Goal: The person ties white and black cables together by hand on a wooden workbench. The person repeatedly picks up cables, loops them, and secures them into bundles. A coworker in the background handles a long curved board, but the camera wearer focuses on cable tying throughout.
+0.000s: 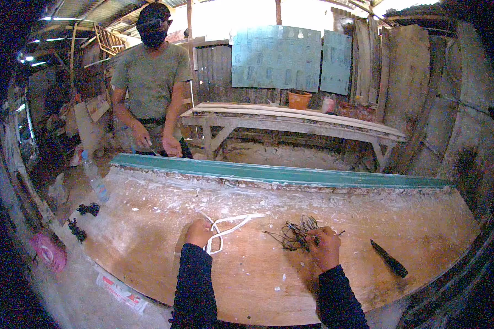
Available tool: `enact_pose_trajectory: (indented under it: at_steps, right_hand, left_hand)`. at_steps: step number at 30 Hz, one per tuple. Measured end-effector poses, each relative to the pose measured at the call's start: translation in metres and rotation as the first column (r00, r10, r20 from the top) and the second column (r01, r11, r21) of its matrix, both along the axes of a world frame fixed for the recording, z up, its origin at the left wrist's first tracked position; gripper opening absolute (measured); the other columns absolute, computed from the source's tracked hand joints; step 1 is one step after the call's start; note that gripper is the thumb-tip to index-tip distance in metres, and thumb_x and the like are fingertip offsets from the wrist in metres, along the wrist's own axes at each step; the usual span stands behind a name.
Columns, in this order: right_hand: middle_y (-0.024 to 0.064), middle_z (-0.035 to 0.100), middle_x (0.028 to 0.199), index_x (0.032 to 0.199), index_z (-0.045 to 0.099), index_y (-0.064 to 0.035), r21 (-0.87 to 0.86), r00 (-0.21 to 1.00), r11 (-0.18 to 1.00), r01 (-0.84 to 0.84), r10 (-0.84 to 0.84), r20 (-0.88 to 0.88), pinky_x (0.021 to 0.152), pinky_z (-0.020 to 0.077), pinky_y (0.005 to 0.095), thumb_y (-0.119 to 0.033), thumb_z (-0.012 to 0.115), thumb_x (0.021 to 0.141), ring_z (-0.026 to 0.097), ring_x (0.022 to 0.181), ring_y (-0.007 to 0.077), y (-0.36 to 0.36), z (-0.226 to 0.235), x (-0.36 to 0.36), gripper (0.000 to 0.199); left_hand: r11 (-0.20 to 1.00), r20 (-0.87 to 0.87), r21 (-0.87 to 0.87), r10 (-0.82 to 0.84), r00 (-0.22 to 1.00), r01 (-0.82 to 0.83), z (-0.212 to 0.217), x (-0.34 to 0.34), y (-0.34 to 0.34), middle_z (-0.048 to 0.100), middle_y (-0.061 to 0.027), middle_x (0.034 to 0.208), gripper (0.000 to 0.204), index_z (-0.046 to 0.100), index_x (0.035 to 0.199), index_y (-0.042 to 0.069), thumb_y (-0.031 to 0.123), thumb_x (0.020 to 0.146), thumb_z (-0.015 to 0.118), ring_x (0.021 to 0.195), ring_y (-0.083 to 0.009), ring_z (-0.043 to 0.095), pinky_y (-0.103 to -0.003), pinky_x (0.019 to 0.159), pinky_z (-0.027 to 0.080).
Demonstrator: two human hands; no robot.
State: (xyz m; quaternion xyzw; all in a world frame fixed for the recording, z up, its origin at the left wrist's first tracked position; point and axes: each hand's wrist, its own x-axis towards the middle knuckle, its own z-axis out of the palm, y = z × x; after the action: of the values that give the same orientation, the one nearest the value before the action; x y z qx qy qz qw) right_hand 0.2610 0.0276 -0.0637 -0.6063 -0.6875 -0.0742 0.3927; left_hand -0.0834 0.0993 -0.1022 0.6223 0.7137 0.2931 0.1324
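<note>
Head view is showing a plastic bottle (pixel 96 183) lying at the left worktop (pixel 247 285) edge. Left hand (pixel 198 233) is gripping a white strap (pixel 230 226) with clenched fingers; its loops are running rightward and up, long axis roughly left-right. Right hand (pixel 325 248) is pinching a dark wire bundle (pixel 296 233) at mid-worktop. Judgement: loose wire ends may be snagging the strap. A knife (pixel 389 259) is lying right, near the edge.
</note>
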Motion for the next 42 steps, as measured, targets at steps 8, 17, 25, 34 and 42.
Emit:
enact_pose_trajectory:
  at_steps: [8, 17, 25, 34, 42]
  right_hand:
    - [0.0107, 0.056, 0.076, 0.074, 0.063, -0.0086, -0.043, 0.94, 0.995, -0.088, 0.069, -0.335, 0.063, 0.0438, 0.0365, -0.013, 0.064, 0.066, 0.055, 0.071, 0.0278, -0.002, 0.002, -0.008, 0.01]
    - [0.0116, 0.057, 0.075, 0.073, 0.062, -0.0077, 0.043, 0.951, 0.991, -0.124, 0.131, -0.28, 0.063, 0.0434, 0.0355, -0.011, 0.064, 0.065, 0.054, 0.072, 0.0275, -0.002, 0.004, -0.01, 0.009]
    - [0.0096, 0.058, 0.078, 0.079, 0.062, -0.0052, 0.0, 0.927, 0.952, -0.307, 0.299, -0.227, 0.069, 0.0429, 0.0313, -0.011, 0.063, 0.069, 0.055, 0.075, 0.0244, -0.007, 0.005, -0.02, 0.012]
    - [0.0024, 0.058, 0.086, 0.089, 0.058, -0.0019, -0.178, 0.396, 0.623, -0.761, 0.23, -0.889, 0.077, 0.0407, 0.0264, -0.015, 0.056, 0.08, 0.053, 0.082, 0.0117, -0.025, 0.004, -0.036, 0.016]
    - [0.0029, 0.059, 0.082, 0.083, 0.059, -0.0012, -0.215, 0.466, 0.64, -0.737, 0.252, -0.848, 0.074, 0.0412, 0.024, -0.014, 0.058, 0.078, 0.053, 0.079, 0.0103, -0.018, -0.001, -0.028, 0.014]
  left_hand:
    - [0.723, 0.745, 0.505, -0.091, 0.661, -0.471, 0.006, -0.013, 0.018, 0.055, -0.0029, 0.077, 0.016, 0.055, 0.092, 0.003, 0.01, 0.077, 0.054, 0.064, -0.0148, 0.051, -0.027, 0.056, 0.044]
    - [0.704, 0.942, 0.301, -0.324, 0.087, -0.644, 0.04, -0.027, -0.01, 0.052, -0.0047, 0.079, 0.019, 0.049, 0.093, 0.004, 0.014, 0.078, 0.055, 0.067, -0.0128, 0.051, -0.023, 0.052, 0.042]
    - [0.916, 0.795, 0.308, -0.397, 0.459, 0.258, 0.047, 0.057, -0.027, 0.054, -0.0016, 0.067, 0.011, 0.056, 0.081, 0.005, 0.014, 0.08, 0.052, 0.056, -0.0102, 0.052, -0.021, 0.049, 0.042]
    - [0.583, 0.788, 0.002, -0.501, 0.358, 0.813, 0.036, 0.14, -0.064, 0.053, 0.0017, 0.063, 0.018, 0.055, 0.076, 0.006, 0.024, 0.079, 0.058, 0.054, -0.0059, 0.052, -0.019, 0.047, 0.042]
    - [0.59, 0.786, 0.003, -0.501, 0.364, 0.807, 0.025, 0.141, -0.061, 0.054, 0.001, 0.063, 0.017, 0.055, 0.074, 0.004, 0.02, 0.078, 0.06, 0.051, -0.006, 0.051, -0.02, 0.045, 0.042]
